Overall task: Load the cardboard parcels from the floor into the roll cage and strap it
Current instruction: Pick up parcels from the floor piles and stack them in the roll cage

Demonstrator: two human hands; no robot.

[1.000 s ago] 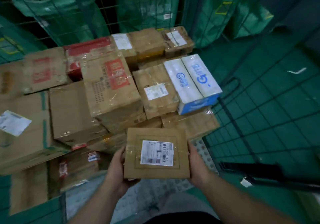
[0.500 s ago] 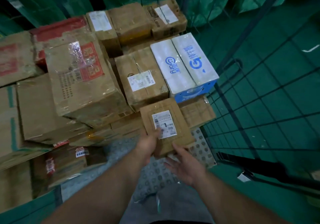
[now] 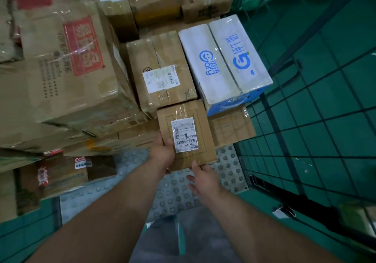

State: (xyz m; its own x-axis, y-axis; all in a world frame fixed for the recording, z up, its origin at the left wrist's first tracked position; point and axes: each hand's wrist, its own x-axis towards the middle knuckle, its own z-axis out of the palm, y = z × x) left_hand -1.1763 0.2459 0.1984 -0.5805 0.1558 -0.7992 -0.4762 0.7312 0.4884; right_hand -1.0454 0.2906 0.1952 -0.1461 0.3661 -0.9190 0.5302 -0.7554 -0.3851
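Observation:
A small flat cardboard parcel [image 3: 187,124] with a white barcode label lies on lower boxes at the front of the stack inside the roll cage. My left hand [image 3: 162,152] grips its near left edge, thumb on top. Fingers spread, my right hand [image 3: 203,179] touches the parcel's near edge from below and holds nothing. Behind the parcel stand a taped brown box [image 3: 160,75] and a white and blue carton [image 3: 221,59]. A large box with a red print [image 3: 67,65] fills the left.
The cage's green wire mesh side [image 3: 305,108] runs along the right, close to the white carton. A grey studded floor plate [image 3: 230,165] shows under the stack's front. More parcels [image 3: 156,0] are packed at the back. Green floor lies beyond the mesh.
The parcel went from both hands near my body forward onto the stack's front. My right hand let go of its side and now only touches the near edge. The view moved closer.

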